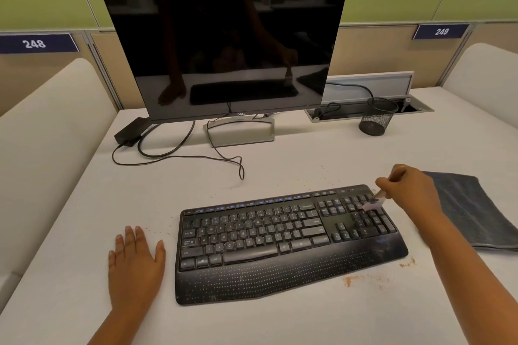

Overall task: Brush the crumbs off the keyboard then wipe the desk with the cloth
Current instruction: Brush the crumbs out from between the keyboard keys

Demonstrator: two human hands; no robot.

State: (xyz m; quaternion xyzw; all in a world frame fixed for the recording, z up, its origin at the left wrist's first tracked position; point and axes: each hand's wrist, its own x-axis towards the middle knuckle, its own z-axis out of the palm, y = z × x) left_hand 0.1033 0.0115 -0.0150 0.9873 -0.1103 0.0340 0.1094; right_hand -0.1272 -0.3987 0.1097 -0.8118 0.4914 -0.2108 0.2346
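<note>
A black keyboard [280, 238] with a wrist rest lies on the white desk [280, 322]. My right hand [412, 190] grips a small brush [374, 203], its pale bristles on the number pad at the keyboard's right end. Flat on the desk, left of the keyboard, rests my left hand [134, 263] with fingers straight. A folded grey cloth [471, 210] lies to the right of the keyboard. Brown crumbs [353, 279] are scattered on the desk by the keyboard's front right corner, and a few specks lie near its left end.
A dark monitor [224, 56] on a silver stand sits behind the keyboard, with a power brick [130, 131] and loose cables [179, 157] trailing forward. A black mesh cup [377, 117] stands at the back right by a cable tray. Padded dividers flank the desk.
</note>
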